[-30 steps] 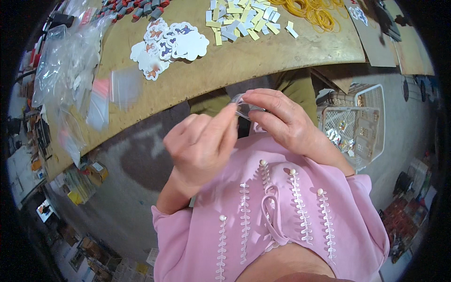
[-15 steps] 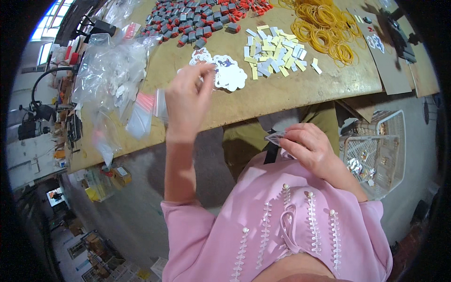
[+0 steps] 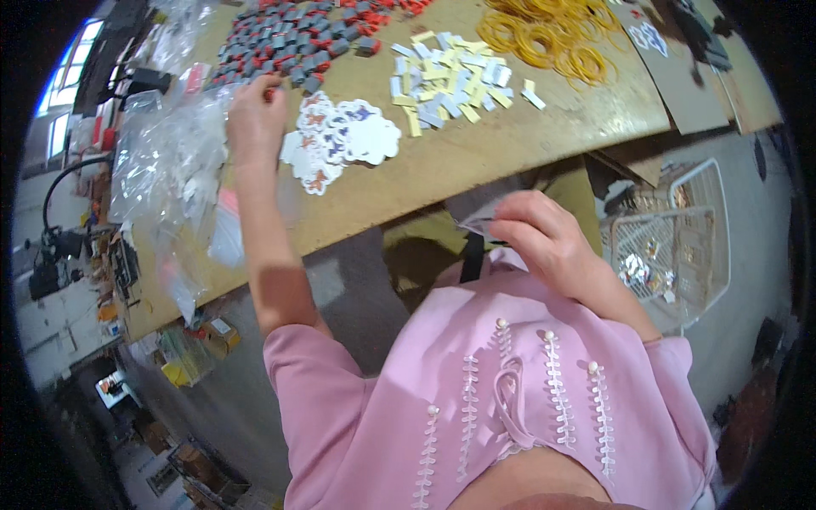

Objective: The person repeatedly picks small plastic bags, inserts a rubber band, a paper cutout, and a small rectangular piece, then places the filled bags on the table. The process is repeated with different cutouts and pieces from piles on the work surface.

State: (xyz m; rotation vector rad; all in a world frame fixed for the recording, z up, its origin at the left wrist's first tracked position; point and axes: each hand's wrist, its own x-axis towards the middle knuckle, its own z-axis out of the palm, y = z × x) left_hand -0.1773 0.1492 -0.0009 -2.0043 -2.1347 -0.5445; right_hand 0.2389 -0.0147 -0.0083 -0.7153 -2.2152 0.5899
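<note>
Brown workbench (image 3: 476, 161) is strewn with small parts. Left hand (image 3: 255, 119) is reached out to the near edge of the pile of grey and red clips (image 3: 297, 47), fingers curled down among them; whether a clip is gripped cannot be told. Flower-shaped printed cards (image 3: 344, 140) lie just beside that hand. Right hand (image 3: 548, 242) is held off the workbench's near edge, fingers pinched on a small clear bag (image 3: 480, 225).
</note>
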